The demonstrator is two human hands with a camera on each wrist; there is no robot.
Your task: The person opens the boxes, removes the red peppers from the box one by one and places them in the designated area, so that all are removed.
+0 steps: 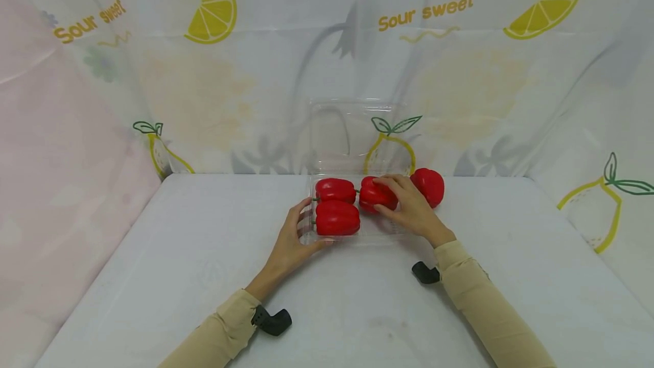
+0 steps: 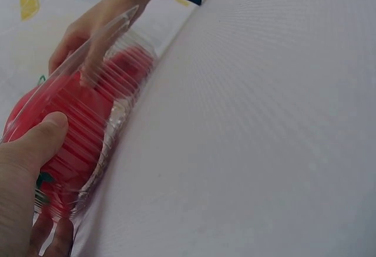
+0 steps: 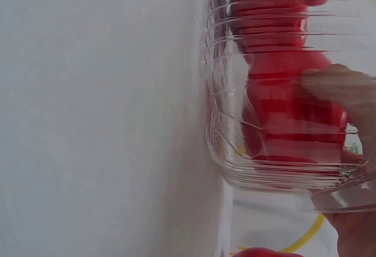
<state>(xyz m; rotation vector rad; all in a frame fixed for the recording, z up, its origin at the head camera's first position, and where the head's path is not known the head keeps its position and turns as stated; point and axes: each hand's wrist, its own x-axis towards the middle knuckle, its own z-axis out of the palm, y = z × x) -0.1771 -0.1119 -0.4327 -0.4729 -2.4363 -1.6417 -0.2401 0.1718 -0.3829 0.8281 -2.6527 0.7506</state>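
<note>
The bell pepper [image 1: 370,194] in your right hand [image 1: 413,204] is glossy, plump and deep red, with a short green stem aimed left at its neighbours; it is within the right part of a clear plastic container [image 1: 380,230], seen through the ribbed wall in both wrist views. Your right arm reaches in from the right, the thumb on the pepper's near side and the other fingers bent over its top, so they are clamped on it. Your left hand [image 1: 295,246] grips the container's near left corner, thumb on the front wall and the other fingers round the left side. In the container's left part two more red peppers [image 1: 337,218] lie on their sides, one behind the other, their stems pointing left. The see-through lid [image 1: 334,135] stands raised at the back. Just right of the container, beyond your right hand, a fourth red pepper [image 1: 430,187] rests near the far edge of the white counter [image 1: 490,294]. A lemon-printed cloth [image 1: 276,72] hangs behind, and each tan sleeve [image 1: 493,300] has a black device [image 1: 273,322] beside its cuff.
</note>
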